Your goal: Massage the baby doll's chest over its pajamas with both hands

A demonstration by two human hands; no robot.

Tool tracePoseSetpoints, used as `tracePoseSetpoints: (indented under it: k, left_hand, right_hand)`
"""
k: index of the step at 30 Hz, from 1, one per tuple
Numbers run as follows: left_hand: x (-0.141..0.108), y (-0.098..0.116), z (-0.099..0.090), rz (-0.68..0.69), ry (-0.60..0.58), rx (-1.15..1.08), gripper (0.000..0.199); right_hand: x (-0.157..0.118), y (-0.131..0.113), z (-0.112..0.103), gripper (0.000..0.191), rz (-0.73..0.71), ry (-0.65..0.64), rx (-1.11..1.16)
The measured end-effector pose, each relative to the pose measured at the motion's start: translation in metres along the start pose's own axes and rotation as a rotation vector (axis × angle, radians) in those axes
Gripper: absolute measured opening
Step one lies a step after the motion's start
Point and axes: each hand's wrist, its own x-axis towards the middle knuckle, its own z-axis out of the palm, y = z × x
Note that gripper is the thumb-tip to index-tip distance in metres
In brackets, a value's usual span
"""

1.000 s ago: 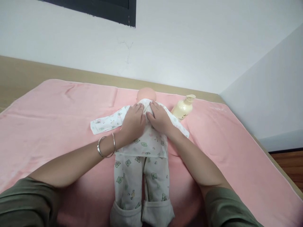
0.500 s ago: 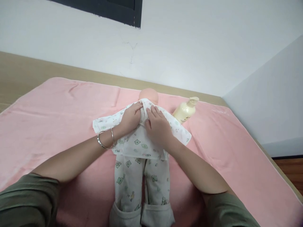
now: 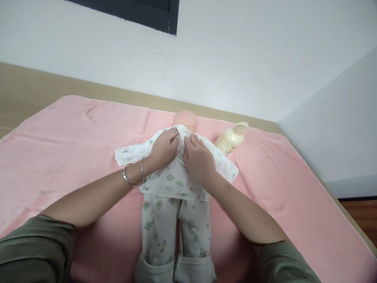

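A doll with a bald, skin-toned head (image 3: 185,119) lies on the pink cloth, dressed in a white printed shirt (image 3: 173,184) and matching trousers (image 3: 165,228) with folded-up cuffs. My left hand (image 3: 165,146) rests on the left of the shirt's chest, fingers stretched toward the neckline. Opposite it, my right hand (image 3: 198,158) lies on the shirt with its fingers extended and its thumb along a crease. Between both hands the fabric is gathered in folds. The doll's sleeves spread out to either side; its arms and feet are hidden. A silver bangle (image 3: 133,173) circles my left wrist.
To the right of the doll's shoulder, a cream pump bottle (image 3: 231,138) stands tilted in view. The pink cloth (image 3: 73,129) covers a wooden surface (image 3: 29,82) that meets a white wall (image 3: 229,59). A dark frame (image 3: 147,13) sits in the wall.
My right hand has shifted slightly right and down on the shirt, and the gap between the hands has widened a little. My left hand stays nearly in place.
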Motion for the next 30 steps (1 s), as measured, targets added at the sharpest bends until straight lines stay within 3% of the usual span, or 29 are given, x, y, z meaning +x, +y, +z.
tracePoseSetpoints:
  k: [4, 8, 12, 18, 24, 30]
  left_hand:
    - [-0.004, 0.004, 0.002, 0.041, -0.008, 0.113, 0.032]
    - [-0.027, 0.012, 0.012, 0.145, -0.001, 0.272, 0.041]
    - [-0.043, 0.017, 0.019, 0.145, 0.011, 0.27, 0.049]
    - [-0.017, 0.007, 0.011, 0.023, -0.002, 0.135, 0.044]
    - [0.003, -0.01, 0.003, -0.034, 0.007, -0.008, 0.032]
    - [-0.004, -0.012, 0.013, -0.038, 0.059, 0.061, 0.041]
  right_hand:
    - [0.001, 0.0, -0.001, 0.041, 0.055, 0.007, 0.097]
    - [0.019, 0.014, -0.004, 0.033, 0.246, -0.013, 0.216]
    - [0.031, 0.029, -0.001, 0.034, 0.362, -0.013, 0.218]
    - [0.023, 0.02, 0.0, 0.031, 0.296, 0.03, 0.156]
    - [0.003, -0.005, 0.001, 0.045, 0.156, 0.079, 0.175]
    - [0.018, 0.015, 0.007, 0.048, 0.226, 0.002, 0.271]
